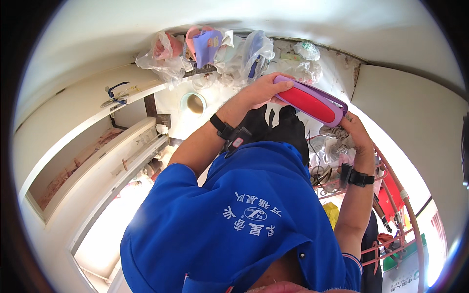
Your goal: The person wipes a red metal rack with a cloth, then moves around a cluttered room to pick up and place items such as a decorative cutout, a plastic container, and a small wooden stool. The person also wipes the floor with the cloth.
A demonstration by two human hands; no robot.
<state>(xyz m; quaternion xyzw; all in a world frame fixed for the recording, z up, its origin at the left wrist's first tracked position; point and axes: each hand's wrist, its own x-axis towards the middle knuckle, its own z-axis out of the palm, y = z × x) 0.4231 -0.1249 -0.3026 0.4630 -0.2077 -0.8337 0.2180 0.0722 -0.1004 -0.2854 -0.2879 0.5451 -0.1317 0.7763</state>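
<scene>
My left hand grips the left end of a long, rounded purple plastic item with a red panel, its thumb on top. What the item is, I cannot tell; a narrow gap runs along its far edge. At its other end is my right hand, with a crumpled grey cloth bunched in it against the item's underside. The fingers there are partly hidden. Both hands are raised in front of my body, above the dark trousers.
Plastic bags and a purple bag line the far wall. On the tiled floor stands a light bucket holding brownish liquid. A pink metal rack is at the right; a white door-like panel with a handle is at the left.
</scene>
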